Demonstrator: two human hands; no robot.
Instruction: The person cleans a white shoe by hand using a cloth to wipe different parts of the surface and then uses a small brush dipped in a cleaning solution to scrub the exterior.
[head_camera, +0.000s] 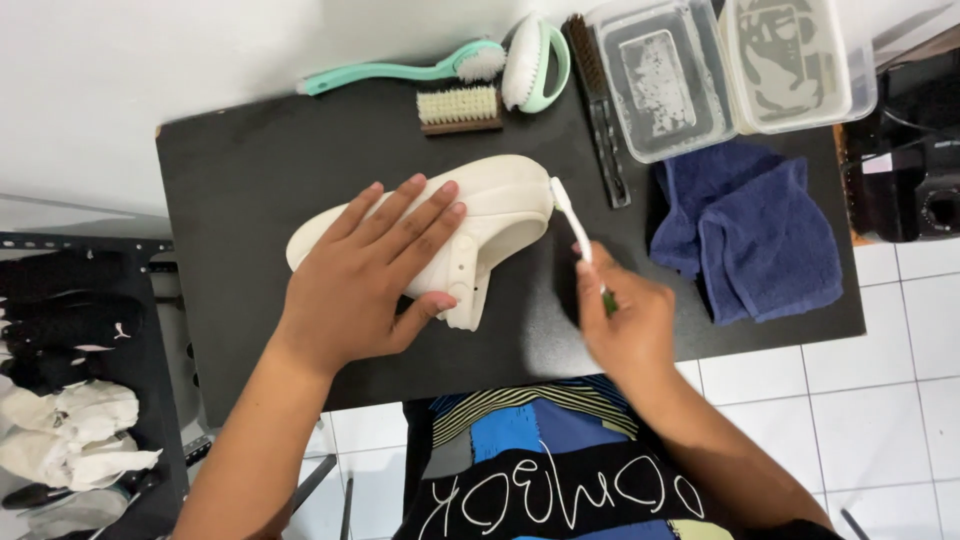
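A white shoe lies on its side on a black table. My left hand lies flat over the shoe's middle, fingers spread, pressing it down. My right hand grips a small white toothbrush by its handle. The brush head touches the shoe's right end.
At the table's back lie a mint long-handled brush, a wooden bristle brush, a mint round brush and a black brush. Two clear plastic tubs stand back right, a blue towel beside them. Shoes fill a rack left.
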